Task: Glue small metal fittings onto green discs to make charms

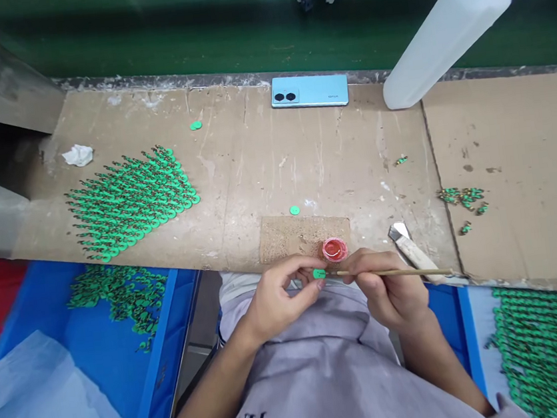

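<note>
My left hand (286, 295) pinches a small green disc piece (319, 273) between thumb and fingers at the table's front edge. In my right hand (388, 287) is a thin wooden-handled brush (411, 272), held like a pen, its tip close to the disc's right side; whether it touches I cannot tell. Just above the fingers stands a small round cup of red paint (335, 249) on a brown board (286, 235). A loose green disc (295, 210) lies behind that board. Right of my right hand lies a utility knife (411, 247).
Rows of green disc pieces (134, 202) cover the table's left. A phone (309, 91) and a tall white bottle (447, 35) stand along the back. Small green-and-gold pieces (463, 198) lie at right. Blue bins (166, 329) with more green pieces (545, 346) flank my lap.
</note>
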`<state>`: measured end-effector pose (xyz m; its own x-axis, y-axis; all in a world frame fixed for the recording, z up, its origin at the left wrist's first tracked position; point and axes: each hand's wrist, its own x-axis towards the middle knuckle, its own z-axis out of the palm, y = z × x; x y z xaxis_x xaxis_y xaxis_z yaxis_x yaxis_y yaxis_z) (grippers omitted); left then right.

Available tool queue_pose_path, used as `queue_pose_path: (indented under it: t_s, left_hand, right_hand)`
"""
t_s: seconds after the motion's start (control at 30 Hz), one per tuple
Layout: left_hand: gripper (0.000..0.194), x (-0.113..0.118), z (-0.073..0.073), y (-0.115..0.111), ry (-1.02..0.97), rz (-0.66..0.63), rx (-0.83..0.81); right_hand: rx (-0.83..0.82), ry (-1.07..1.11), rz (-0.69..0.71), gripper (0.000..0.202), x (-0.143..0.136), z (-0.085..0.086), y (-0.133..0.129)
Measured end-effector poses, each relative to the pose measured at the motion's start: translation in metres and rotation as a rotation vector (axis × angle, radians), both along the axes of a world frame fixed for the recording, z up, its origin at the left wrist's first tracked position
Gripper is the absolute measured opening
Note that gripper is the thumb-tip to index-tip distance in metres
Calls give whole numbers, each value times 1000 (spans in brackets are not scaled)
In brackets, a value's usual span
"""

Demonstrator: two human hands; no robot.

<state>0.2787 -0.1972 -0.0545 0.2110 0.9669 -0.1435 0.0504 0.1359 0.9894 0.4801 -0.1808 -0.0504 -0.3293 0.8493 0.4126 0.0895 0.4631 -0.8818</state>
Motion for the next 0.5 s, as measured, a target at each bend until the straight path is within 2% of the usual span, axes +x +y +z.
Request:
queue_pose_path:
  t_s: [0.5]
  left_hand:
    - [18,-1,0,0,42,-43,73]
  right_hand:
    - [24,-10,10,11,-2,0,3]
